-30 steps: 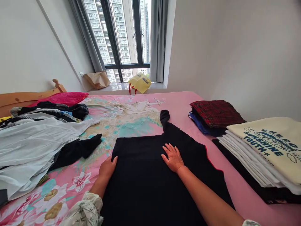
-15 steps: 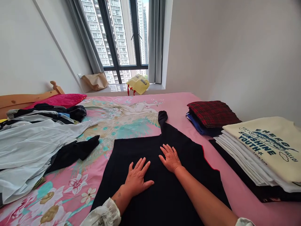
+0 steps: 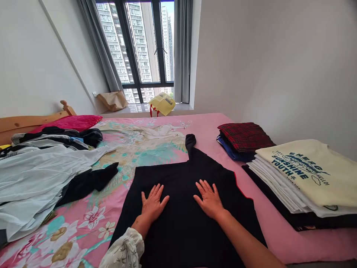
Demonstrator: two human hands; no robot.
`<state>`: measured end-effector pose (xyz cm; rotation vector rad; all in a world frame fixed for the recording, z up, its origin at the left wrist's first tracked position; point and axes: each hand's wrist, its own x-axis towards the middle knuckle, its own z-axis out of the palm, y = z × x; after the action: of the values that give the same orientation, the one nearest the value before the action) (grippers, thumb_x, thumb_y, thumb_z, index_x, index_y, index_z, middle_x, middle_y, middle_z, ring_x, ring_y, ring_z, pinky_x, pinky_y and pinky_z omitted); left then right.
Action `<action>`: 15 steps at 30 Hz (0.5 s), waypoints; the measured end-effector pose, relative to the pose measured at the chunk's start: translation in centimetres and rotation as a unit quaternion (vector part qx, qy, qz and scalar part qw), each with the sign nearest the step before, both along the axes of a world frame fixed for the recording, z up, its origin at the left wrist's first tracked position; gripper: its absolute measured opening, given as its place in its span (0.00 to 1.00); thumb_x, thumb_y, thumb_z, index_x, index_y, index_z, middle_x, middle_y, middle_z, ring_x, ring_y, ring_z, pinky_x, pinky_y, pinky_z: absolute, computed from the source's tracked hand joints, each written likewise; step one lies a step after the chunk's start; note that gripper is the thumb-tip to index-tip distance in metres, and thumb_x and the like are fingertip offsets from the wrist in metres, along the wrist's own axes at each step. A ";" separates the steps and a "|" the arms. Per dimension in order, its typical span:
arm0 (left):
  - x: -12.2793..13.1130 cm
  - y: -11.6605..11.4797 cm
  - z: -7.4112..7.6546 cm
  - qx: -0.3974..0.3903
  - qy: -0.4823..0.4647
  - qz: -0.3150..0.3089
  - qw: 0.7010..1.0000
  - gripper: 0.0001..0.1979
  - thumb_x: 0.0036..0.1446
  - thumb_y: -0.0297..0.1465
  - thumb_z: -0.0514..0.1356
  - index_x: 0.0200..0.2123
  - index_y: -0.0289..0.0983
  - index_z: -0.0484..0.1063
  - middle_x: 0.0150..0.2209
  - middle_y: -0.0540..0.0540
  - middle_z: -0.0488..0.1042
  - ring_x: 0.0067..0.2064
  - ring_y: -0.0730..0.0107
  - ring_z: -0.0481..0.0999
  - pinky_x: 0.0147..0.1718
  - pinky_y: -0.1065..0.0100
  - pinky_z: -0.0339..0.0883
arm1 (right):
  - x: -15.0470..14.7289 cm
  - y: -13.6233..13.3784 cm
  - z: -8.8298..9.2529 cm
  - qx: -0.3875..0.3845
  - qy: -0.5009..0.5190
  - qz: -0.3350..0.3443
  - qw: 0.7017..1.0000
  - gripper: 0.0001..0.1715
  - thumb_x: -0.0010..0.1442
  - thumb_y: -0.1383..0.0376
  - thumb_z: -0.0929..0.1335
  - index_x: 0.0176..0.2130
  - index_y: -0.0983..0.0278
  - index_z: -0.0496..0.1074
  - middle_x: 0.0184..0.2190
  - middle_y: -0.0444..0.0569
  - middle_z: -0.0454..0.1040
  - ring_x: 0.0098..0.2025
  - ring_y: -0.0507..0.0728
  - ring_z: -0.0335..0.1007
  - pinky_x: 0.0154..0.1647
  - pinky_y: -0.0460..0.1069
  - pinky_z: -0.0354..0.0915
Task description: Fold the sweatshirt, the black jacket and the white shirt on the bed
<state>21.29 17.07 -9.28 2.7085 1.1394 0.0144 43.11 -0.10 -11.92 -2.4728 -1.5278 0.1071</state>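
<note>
A black garment (image 3: 184, 223) lies spread flat on the pink floral bedsheet (image 3: 92, 219), with one narrow part (image 3: 190, 143) stretching away toward the window. My left hand (image 3: 152, 204) rests flat on the garment's left half, fingers spread, holding nothing. My right hand (image 3: 209, 199) lies flat on the cloth a little to the right, fingers apart too. Both palms press on the fabric.
A heap of unfolded clothes (image 3: 36, 175) covers the bed's left side, beside a magenta pillow (image 3: 67, 122). At right stand a stack of folded shirts (image 3: 304, 178) and a folded plaid pile (image 3: 244, 137). A yellow bag (image 3: 162, 104) and a brown bag (image 3: 113, 100) sit on the window sill.
My left hand has moved from the garment's left edge onto its middle and now lies flat. My right hand slid slightly toward me. The view has tipped a little.
</note>
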 end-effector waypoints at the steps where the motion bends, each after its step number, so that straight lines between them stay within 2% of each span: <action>1: -0.1 0.5 -0.1 0.002 0.004 0.016 1.000 0.31 0.59 0.50 0.42 0.63 0.46 0.50 0.66 0.47 0.49 0.66 0.55 0.45 0.58 0.34 0.26 | 1.4 -1.4 -0.5 -0.011 -0.007 -0.053 0.999 0.36 0.63 0.46 0.52 0.65 0.58 0.48 0.66 0.46 0.43 0.67 0.59 0.32 0.64 0.63 0.28; 3: -0.3 1.1 -0.1 0.022 0.000 0.025 0.999 0.31 0.60 0.49 0.43 0.63 0.44 0.52 0.65 0.45 0.51 0.66 0.53 0.46 0.57 0.33 0.26 | 4.0 -3.5 -1.2 -0.023 -0.028 -0.116 0.993 0.37 0.63 0.47 0.52 0.65 0.59 0.48 0.66 0.47 0.43 0.67 0.61 0.34 0.64 0.65 0.30; 4: -0.4 1.4 0.0 0.037 -0.007 0.009 0.999 0.29 0.60 0.47 0.43 0.62 0.44 0.53 0.65 0.45 0.52 0.66 0.54 0.47 0.58 0.34 0.25 | 5.0 -4.1 -1.4 -0.024 -0.039 -0.130 0.991 0.36 0.63 0.47 0.52 0.65 0.60 0.48 0.66 0.47 0.43 0.67 0.61 0.34 0.63 0.66 0.30; 5: -0.4 1.5 0.1 0.049 -0.015 -0.029 0.998 0.27 0.61 0.44 0.43 0.62 0.44 0.54 0.65 0.45 0.53 0.66 0.55 0.47 0.59 0.36 0.25 | 5.6 -4.5 -1.6 -0.022 -0.050 -0.135 0.989 0.36 0.63 0.48 0.52 0.65 0.59 0.48 0.66 0.47 0.43 0.67 0.61 0.34 0.63 0.67 0.31; 7: -0.5 2.1 0.3 0.050 -0.024 -0.147 0.988 0.25 0.62 0.41 0.43 0.62 0.48 0.52 0.65 0.48 0.53 0.66 0.60 0.48 0.61 0.41 0.27 | 5.9 -4.6 -1.8 -0.014 -0.066 -0.136 0.988 0.35 0.63 0.49 0.53 0.65 0.59 0.48 0.66 0.47 0.44 0.67 0.61 0.35 0.63 0.68 0.32; 8: -0.5 2.6 0.3 0.039 -0.019 -0.200 0.979 0.25 0.62 0.41 0.44 0.63 0.51 0.50 0.65 0.50 0.52 0.66 0.61 0.48 0.61 0.42 0.27 | 5.8 -4.5 -1.9 -0.009 -0.072 -0.136 0.988 0.35 0.63 0.49 0.53 0.64 0.59 0.49 0.66 0.47 0.44 0.67 0.61 0.35 0.63 0.68 0.32; 9: -0.5 3.2 0.4 0.027 -0.008 -0.225 0.974 0.26 0.61 0.44 0.45 0.63 0.53 0.49 0.66 0.51 0.50 0.66 0.60 0.47 0.61 0.41 0.28 | 5.6 -4.4 -2.0 -0.003 -0.075 -0.137 0.988 0.35 0.63 0.49 0.53 0.64 0.59 0.49 0.66 0.47 0.45 0.67 0.61 0.35 0.63 0.67 0.32; 10: -0.5 4.0 0.5 0.018 0.003 -0.207 0.978 0.28 0.60 0.47 0.46 0.63 0.54 0.48 0.66 0.51 0.48 0.67 0.58 0.45 0.60 0.39 0.29 | 5.4 -4.2 -2.2 0.003 -0.078 -0.138 0.987 0.35 0.63 0.49 0.53 0.64 0.59 0.50 0.66 0.47 0.46 0.67 0.61 0.35 0.63 0.67 0.32; 12: -0.1 5.4 0.6 0.010 0.025 -0.069 0.997 0.32 0.58 0.51 0.44 0.64 0.50 0.47 0.67 0.46 0.44 0.67 0.52 0.42 0.58 0.34 0.31 | 5.2 -4.1 -2.4 0.012 -0.083 -0.138 0.987 0.35 0.63 0.49 0.53 0.64 0.58 0.50 0.66 0.47 0.46 0.67 0.61 0.36 0.63 0.67 0.32; 13: 0.1 6.0 0.5 0.013 0.034 0.011 0.999 0.32 0.59 0.50 0.43 0.64 0.46 0.48 0.67 0.44 0.43 0.67 0.50 0.40 0.57 0.33 0.32 | 5.2 -4.2 -2.4 0.015 -0.085 -0.137 0.987 0.35 0.63 0.48 0.53 0.64 0.59 0.50 0.65 0.47 0.46 0.67 0.61 0.36 0.63 0.67 0.32; 14: 0.4 6.4 0.5 0.019 0.039 0.066 0.997 0.31 0.60 0.49 0.41 0.64 0.43 0.48 0.67 0.42 0.43 0.67 0.50 0.40 0.57 0.32 0.33 | 5.2 -4.2 -2.5 0.017 -0.087 -0.136 0.987 0.35 0.63 0.48 0.53 0.64 0.59 0.50 0.65 0.47 0.46 0.67 0.61 0.37 0.63 0.67 0.32; 15: 0.6 6.7 0.5 0.026 0.041 0.073 0.996 0.30 0.61 0.46 0.41 0.64 0.42 0.49 0.67 0.42 0.43 0.67 0.51 0.40 0.57 0.33 0.33 | 5.2 -4.2 -2.5 0.016 -0.088 -0.136 0.987 0.35 0.63 0.48 0.53 0.64 0.59 0.51 0.65 0.47 0.47 0.67 0.60 0.37 0.63 0.67 0.32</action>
<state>21.91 23.76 -8.78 2.6877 1.3770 -0.0459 48.34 -4.35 -14.43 -2.6965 -1.2242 -0.1847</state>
